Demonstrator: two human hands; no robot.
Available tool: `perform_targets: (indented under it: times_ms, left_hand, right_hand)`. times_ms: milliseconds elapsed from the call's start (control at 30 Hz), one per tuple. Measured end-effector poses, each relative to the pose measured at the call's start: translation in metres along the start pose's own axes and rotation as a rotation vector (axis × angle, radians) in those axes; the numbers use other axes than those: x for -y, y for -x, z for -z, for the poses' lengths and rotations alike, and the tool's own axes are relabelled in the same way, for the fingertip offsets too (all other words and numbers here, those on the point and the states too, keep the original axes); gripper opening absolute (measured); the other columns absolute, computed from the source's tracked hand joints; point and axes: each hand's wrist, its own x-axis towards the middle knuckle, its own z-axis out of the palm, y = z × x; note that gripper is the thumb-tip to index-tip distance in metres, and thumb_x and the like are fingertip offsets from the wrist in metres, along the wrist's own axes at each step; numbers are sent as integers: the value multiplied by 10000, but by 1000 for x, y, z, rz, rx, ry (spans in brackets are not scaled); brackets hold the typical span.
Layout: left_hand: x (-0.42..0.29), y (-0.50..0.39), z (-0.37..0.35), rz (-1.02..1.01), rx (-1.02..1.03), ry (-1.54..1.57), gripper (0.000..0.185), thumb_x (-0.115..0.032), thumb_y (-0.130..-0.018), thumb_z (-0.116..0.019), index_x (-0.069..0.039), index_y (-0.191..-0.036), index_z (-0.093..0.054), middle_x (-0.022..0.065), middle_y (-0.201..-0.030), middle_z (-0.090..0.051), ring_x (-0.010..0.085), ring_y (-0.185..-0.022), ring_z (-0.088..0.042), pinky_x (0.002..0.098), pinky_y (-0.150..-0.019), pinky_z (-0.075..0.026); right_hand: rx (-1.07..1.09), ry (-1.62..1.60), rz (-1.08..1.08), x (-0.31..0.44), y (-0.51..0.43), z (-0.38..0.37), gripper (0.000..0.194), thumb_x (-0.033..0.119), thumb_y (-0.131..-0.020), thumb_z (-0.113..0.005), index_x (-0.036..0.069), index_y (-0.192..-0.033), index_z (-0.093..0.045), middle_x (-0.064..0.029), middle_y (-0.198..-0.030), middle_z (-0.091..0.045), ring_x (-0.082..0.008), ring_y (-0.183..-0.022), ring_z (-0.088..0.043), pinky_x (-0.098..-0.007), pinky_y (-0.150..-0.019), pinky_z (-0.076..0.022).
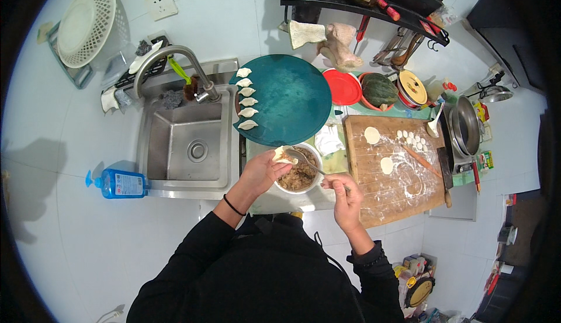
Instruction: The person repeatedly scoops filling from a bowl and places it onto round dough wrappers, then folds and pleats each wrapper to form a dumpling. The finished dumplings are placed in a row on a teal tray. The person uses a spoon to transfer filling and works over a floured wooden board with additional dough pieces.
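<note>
A dough wrapper [278,155] rests on the fingers of my left hand [261,172], beside the rim of a white bowl of minced filling [298,175]. My right hand [346,198] grips the handle of a metal spoon [312,164], whose bowl touches the wrapper. Behind the bowl lies a round green board [289,99] with several folded dumplings [248,102] in a column along its left edge. On the right, a floured wooden board [372,191] bears two flat wrappers [371,135], several small dough pieces [411,140], a rolling pin [421,161] and a cleaver [445,169].
A steel sink [188,147] with a curved faucet [175,51] is at left, near a blue soap bottle [125,183]. A white cloth [328,140] lies between the boards. Behind stand a red lid [342,87], a green squash [378,90] and a tin [412,87]; metal pans [465,123] sit far right.
</note>
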Motion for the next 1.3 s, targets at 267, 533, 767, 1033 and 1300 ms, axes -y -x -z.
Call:
perform_targets:
  times_ms: [267, 533, 767, 1033, 1300]
  left_hand:
    - [-1, 1, 2, 6, 25, 22, 355, -124, -1014, -401, 87, -1296, -433, 208, -1294, -541, 345, -1158, -585, 467, -1019, -507]
    - [-15, 26, -15, 0, 219, -75, 391, -40, -970, -484, 105, -1331, -438, 201, -1292, -572, 279, -1159, -618, 360, -1012, -529]
    - [-19, 49, -33, -28, 223, -239, 382, 31, -925, -599, 63, -1297, -521, 118, -1219, -628, 163, -1075, -644, 275, -961, -532]
    - [-18, 71, -50, -109, 262, -416, 402, -89, -942, -648, 50, -1301, -532, 87, -1180, -634, 137, -1025, -639, 264, -930, -536]
    - [-17, 84, -51, -307, 305, -634, 404, -109, -932, -682, 46, -1285, -564, 84, -1183, -637, 115, -1023, -625, 270, -895, -532]
  right_hand:
    - [-62, 55, -15, -5, 1, 10, 202, 124, -1022, -525, -30, -1019, -656, -100, -882, -655, -157, -791, -641, -285, -741, -522]
    - [532, 796, 238, -57, 8, -14, 186, 24, -835, -621, 42, -1016, -663, -110, -952, -645, -304, -892, -641, -373, -745, -542]
    - [163, 620, 167, 4, 2, -21, 222, 23, -797, -694, 44, -1013, -649, -141, -1038, -612, -318, -977, -606, -373, -808, -512]
    - [-15, 474, 375, 32, -23, -45, 197, 64, -774, -773, 50, -933, -657, -153, -1099, -592, -330, -1009, -554, -414, -866, -452]
    - [-22, 415, 402, 43, -28, -47, 157, 78, -776, -766, 51, -895, -667, -144, -1080, -598, -321, -999, -545, -410, -863, -440]
